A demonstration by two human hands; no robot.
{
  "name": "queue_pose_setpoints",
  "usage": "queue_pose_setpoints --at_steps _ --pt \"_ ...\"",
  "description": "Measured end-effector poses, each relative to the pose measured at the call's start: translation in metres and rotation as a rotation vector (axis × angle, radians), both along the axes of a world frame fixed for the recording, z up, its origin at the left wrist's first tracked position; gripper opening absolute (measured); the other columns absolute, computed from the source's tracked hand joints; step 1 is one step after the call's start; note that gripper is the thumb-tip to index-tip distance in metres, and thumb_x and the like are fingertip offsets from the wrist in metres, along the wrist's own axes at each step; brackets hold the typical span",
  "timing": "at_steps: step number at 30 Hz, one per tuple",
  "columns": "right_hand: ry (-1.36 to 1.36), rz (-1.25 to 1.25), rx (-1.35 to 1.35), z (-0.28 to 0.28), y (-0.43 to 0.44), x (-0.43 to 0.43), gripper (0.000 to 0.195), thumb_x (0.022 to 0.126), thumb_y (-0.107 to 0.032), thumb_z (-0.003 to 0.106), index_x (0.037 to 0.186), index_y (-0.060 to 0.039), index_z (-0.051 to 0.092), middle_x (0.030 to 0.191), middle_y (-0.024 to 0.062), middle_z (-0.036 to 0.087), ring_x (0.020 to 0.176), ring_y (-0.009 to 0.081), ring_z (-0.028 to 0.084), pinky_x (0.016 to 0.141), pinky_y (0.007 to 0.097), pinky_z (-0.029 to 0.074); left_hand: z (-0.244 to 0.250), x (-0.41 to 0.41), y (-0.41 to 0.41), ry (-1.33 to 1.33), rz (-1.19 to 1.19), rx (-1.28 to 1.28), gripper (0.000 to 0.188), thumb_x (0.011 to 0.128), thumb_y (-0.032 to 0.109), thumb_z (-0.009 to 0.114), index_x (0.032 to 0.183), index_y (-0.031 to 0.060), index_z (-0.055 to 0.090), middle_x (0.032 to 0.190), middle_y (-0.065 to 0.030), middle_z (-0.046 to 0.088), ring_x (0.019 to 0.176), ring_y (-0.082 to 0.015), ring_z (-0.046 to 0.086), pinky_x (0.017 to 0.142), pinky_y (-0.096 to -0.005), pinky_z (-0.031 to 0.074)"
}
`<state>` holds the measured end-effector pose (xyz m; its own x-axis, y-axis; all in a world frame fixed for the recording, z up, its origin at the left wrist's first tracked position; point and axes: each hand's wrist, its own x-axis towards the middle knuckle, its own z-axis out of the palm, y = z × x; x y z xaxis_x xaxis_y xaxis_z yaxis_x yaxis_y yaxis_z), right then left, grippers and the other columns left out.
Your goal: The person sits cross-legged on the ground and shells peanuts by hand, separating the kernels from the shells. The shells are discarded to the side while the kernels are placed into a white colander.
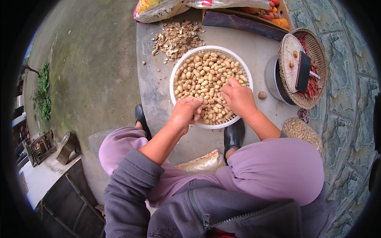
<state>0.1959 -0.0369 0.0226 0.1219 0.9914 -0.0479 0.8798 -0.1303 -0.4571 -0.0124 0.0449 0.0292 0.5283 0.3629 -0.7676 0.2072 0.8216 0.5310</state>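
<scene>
A round white plastic basket (251,78) full of unshelled peanuts (205,70) stands on the concrete ground between my feet. Over its lower left rim is my left hand (187,110), fingers curled and thumb near the forefinger; whether a peanut is pinched there is too small to tell. My right hand (238,96) reaches in from the right, its bent fingertips down at the peanuts; what they hold is hidden. A heap of broken peanut shells (178,38) lies beyond the basket to the left.
A walnut (262,95) lies right of the basket. Near it a metal pot (272,74) bears a woven tray (323,56) with dried red chillies and a dark phone (303,71). Behind stand a cardboard box (241,22) of tomatoes and a printed sack (163,12). A bag of peanuts (302,132) sits by my right knee.
</scene>
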Motion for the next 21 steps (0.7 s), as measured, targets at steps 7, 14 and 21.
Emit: queue_pose_setpoints --at_steps 7,14,21 --pt "-0.154 0.021 0.006 -0.020 0.013 -0.010 0.006 0.083 -0.015 0.068 0.084 -0.0104 0.065 0.091 0.0040 0.058 0.075 0.0259 0.065 0.063 0.0381 0.053 0.003 0.004 0.001 -0.016 -0.007 0.010 0.019 0.098 0.023 0.060 0.097 0.0062 0.069 0.064 0.0071 0.054 0.047 -0.0051 0.044 0.041 -0.0186 0.026" --pt "0.198 -0.204 0.109 -0.010 0.005 0.009 0.004 0.084 -0.012 0.069 0.087 -0.0098 0.067 0.091 0.0018 0.063 0.075 0.0216 0.064 0.067 0.0323 0.051 0.006 0.001 0.001 -0.008 -0.003 0.012 0.019 0.098 0.022 0.059 0.098 0.0057 0.068 0.064 0.0066 0.054 0.046 -0.0049 0.044 0.041 -0.0190 0.025" --pt "0.112 -0.149 0.153 -0.008 0.016 0.011 0.008 0.084 -0.014 0.069 0.091 -0.0114 0.066 0.094 0.0024 0.062 0.078 0.0236 0.065 0.068 0.0345 0.052 0.005 0.004 0.000 -0.027 -0.006 -0.002 0.020 0.098 0.022 0.058 0.099 0.0040 0.068 0.063 0.0061 0.054 0.046 -0.0050 0.043 0.040 -0.0194 0.024"
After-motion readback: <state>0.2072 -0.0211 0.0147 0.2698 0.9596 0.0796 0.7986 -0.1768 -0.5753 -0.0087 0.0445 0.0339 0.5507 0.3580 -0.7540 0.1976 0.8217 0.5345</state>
